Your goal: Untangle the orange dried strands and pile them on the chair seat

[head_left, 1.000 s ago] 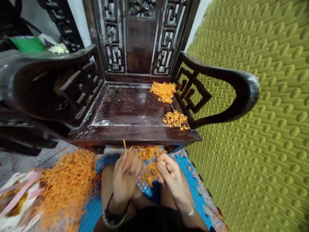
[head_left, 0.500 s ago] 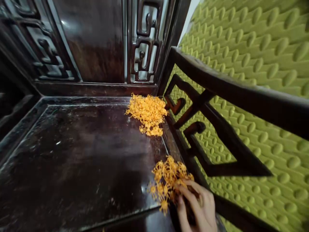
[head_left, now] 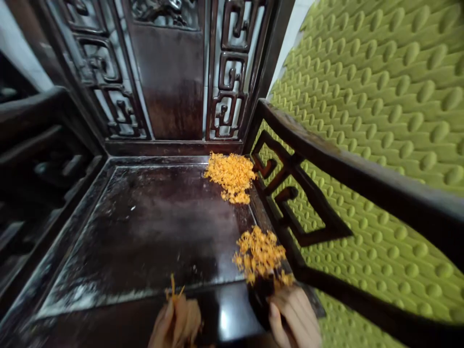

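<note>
My right hand (head_left: 294, 315) hovers at the front right edge of the dark wooden chair seat (head_left: 152, 227), fingers loosely curled just below the near pile of small orange flower-shaped pieces (head_left: 260, 254). A few orange pieces lie at its fingertips; whether it grips any is unclear. My left hand (head_left: 177, 323) is at the seat's front edge, fingers closed together around thin orange strands (head_left: 173, 289) that stick up from them. A second, larger orange pile (head_left: 231, 176) lies at the back right corner of the seat.
The carved chair back (head_left: 170, 72) rises behind the seat. A dark armrest (head_left: 362, 174) with fretwork runs along the right. A green embossed wall (head_left: 380, 87) stands right of the chair. Another dark armrest (head_left: 32, 145) sits on the left.
My right hand has drawn back from the near pile toward the seat's front edge. My left hand, with its orange strands, has come into view. The camera pulled back and up.
</note>
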`<state>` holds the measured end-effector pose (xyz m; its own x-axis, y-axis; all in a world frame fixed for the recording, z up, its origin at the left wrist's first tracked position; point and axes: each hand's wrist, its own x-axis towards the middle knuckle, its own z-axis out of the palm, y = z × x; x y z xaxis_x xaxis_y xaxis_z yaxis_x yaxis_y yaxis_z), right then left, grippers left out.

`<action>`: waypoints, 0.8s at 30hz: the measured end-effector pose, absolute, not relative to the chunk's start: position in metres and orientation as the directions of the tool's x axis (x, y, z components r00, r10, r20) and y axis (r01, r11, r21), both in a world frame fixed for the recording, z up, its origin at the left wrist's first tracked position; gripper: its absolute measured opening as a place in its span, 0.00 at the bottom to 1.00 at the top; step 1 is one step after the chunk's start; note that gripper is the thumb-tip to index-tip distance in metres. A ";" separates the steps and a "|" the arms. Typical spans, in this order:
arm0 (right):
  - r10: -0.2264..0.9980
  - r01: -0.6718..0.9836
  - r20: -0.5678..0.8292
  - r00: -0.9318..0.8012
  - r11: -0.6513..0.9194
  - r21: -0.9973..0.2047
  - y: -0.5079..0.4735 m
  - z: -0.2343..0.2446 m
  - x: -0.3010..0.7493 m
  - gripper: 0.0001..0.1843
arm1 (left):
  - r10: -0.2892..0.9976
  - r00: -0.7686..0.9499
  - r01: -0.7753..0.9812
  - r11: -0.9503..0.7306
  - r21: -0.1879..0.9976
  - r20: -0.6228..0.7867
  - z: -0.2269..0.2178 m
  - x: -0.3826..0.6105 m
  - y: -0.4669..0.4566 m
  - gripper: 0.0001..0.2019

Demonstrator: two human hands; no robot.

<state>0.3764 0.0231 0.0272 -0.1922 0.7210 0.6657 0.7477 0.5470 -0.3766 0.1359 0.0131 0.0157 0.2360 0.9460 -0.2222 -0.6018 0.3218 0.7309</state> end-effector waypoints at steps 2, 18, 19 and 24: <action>0.801 0.656 0.585 -0.128 0.511 -0.556 0.007 0.028 0.356 0.08 | 0.973 0.173 -0.640 0.229 0.733 -0.153 0.019 0.143 -0.004 0.27; 0.981 0.052 0.067 -0.180 0.078 -0.996 -0.137 0.036 0.262 0.12 | 0.997 -0.018 -0.678 -0.071 0.731 0.080 0.057 0.128 -0.136 0.20; 0.970 0.054 0.062 -0.236 0.077 -0.996 -0.140 0.034 0.260 0.12 | 0.998 -0.028 -0.698 -0.060 0.713 0.056 0.053 0.125 -0.142 0.19; 0.992 -0.157 0.034 -0.124 0.015 -0.988 -0.153 0.035 0.245 0.14 | 0.994 -0.043 -0.780 0.028 0.626 -0.097 0.052 0.114 -0.159 0.20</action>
